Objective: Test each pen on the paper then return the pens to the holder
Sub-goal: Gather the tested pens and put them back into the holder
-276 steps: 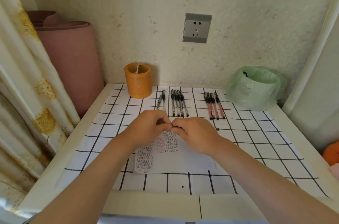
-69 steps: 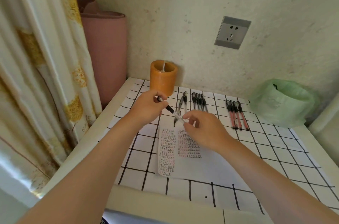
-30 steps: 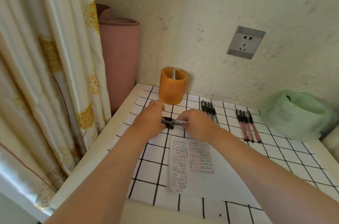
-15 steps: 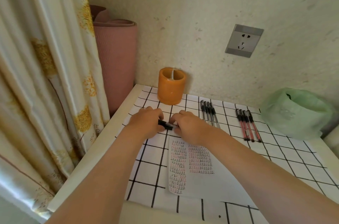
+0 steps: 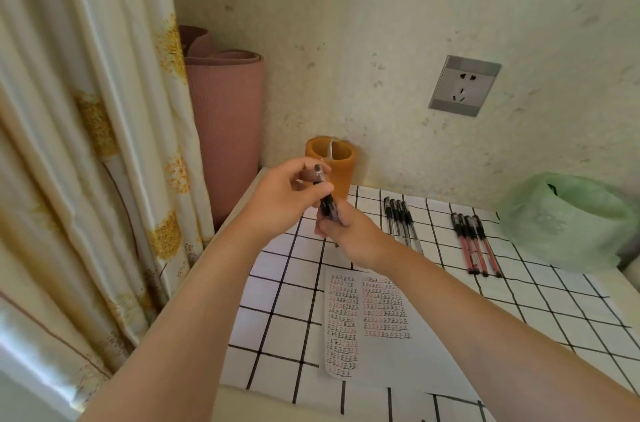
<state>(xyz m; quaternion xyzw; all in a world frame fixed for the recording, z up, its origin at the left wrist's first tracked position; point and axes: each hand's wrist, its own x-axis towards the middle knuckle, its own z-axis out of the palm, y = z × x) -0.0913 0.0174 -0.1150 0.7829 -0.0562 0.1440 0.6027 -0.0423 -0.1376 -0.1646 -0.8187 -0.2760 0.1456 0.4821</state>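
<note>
Half a second ago our hands lay low on the cloth. Now we have raised them, and the held pens [image 5: 327,205] stand nearly upright just before the orange holder [image 5: 341,158] at 12 o'clock. Our left hand [image 5: 284,200] pinches their tops and our right hand [image 5: 353,238] grips the barrels. The paper [image 5: 381,352] at 6 o'clock is well marked. The black row [image 5: 401,221] and red row [image 5: 476,243] at 3 o'clock lie out, so we judge most returning remains.

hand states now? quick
Left hand: grips the black pens near their upper end.
Right hand: grips the same pens lower down.
</note>
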